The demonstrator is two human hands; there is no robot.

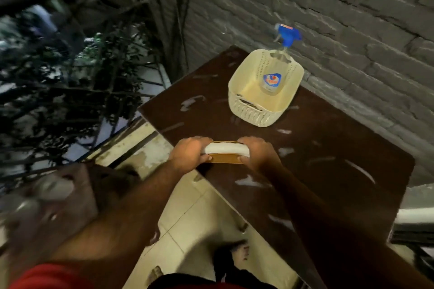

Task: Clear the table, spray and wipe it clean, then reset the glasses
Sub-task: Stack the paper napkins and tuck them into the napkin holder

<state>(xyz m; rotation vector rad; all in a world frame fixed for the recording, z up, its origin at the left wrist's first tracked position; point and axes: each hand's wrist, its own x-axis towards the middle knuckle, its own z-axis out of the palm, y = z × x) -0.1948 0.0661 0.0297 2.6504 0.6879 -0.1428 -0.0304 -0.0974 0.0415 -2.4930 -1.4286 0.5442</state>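
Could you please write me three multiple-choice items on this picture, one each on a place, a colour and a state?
1. Where is the spray bottle?
A. Inside the basket
B. Lying on the floor
C. In the left hand

2. What colour is the bottle's trigger head?
A. Red
B. Blue
C. Green

3. What are the two hands doing?
A. Both hang idle
B. Both grip the holder with its white pad
C. One presses the spray trigger

Answers:
1 A, the bottle stands in the cream basket on the table near the wall.
2 B, the head above the basket rim is blue.
3 B, the left hand and the right hand curl round the holder's two ends.
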